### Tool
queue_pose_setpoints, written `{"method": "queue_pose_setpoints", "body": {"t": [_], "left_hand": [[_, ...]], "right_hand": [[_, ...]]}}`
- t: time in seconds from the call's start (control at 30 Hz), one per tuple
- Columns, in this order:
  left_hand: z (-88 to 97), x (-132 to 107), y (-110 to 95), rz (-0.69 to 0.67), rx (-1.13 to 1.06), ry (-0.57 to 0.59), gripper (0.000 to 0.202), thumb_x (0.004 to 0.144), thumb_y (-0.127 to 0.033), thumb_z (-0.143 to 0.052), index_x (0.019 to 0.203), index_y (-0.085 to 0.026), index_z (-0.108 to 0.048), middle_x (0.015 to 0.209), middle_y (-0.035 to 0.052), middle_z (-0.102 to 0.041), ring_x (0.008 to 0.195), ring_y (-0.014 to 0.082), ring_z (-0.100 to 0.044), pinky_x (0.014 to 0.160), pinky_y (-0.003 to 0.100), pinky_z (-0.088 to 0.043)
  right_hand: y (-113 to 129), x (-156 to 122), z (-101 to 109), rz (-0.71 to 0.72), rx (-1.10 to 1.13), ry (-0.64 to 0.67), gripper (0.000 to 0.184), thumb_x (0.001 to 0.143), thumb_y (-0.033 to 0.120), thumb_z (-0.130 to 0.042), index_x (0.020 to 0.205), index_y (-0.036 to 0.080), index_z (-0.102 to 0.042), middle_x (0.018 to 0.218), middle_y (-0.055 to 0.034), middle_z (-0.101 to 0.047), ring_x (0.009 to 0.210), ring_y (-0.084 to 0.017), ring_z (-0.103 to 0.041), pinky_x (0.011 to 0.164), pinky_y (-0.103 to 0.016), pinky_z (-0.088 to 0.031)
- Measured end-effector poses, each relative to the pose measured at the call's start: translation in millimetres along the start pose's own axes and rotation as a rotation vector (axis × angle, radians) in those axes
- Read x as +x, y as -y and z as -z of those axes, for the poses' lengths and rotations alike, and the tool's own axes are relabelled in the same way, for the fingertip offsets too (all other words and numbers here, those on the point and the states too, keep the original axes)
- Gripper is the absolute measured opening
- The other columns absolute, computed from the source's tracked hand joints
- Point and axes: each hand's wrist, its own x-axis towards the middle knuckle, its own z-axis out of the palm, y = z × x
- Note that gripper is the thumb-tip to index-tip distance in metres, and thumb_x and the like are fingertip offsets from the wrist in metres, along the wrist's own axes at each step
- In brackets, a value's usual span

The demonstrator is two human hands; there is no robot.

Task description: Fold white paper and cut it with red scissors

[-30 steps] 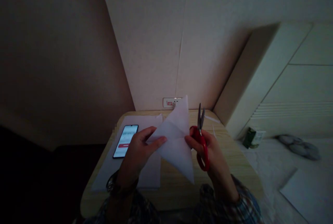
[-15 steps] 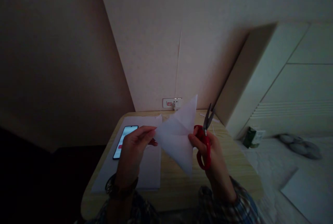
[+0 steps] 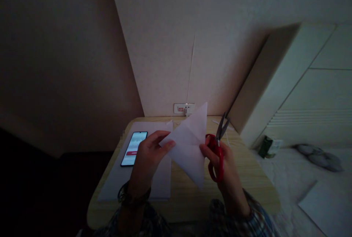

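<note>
A white sheet of paper [image 3: 189, 141], folded into a triangle, is held up above the table between my two hands. My left hand [image 3: 150, 154] pinches its left corner, thumb in front and fingers behind. My right hand [image 3: 221, 160] grips the long right edge with its thumb near the middle. Red-handled scissors [image 3: 219, 158] hang on that same right hand, their blades pointing up and slightly apart, clear of the paper. The right fingers behind the paper are partly hidden.
A lit phone [image 3: 134, 149] lies on a stack of white paper [image 3: 162, 183] at the table's left. Thin paper scraps [image 3: 216, 122] lie at the back of the wooden table [image 3: 247, 189]. Behind it is a wall socket [image 3: 180, 109]. A green-and-white box [image 3: 269, 147] is off to the right.
My left hand has shifted slightly right, and its thumb now lies farther over the paper's left corner. The right hand still holds the paper's edge and the scissors.
</note>
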Motion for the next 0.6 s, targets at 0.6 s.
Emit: {"method": "queue_pose_setpoints", "body": {"t": [0.6], "left_hand": [[9.1, 1.5, 4.0, 0.060, -0.009, 0.098, 0.023, 0.060, -0.022, -0.075, 0.081, -0.018, -0.067, 0.081, 0.0047, -0.072, 0.074, 0.0192, -0.066, 0.063, 0.025, -0.050]], "right_hand": [[-7.8, 0.2, -4.9, 0.015, -0.046, 0.033, 0.021, 0.065, 0.030, -0.068, 0.064, 0.019, -0.050, 0.057, 0.0057, -0.043, 0.050, -0.010, -0.038, 0.047, -0.022, -0.030]]}}
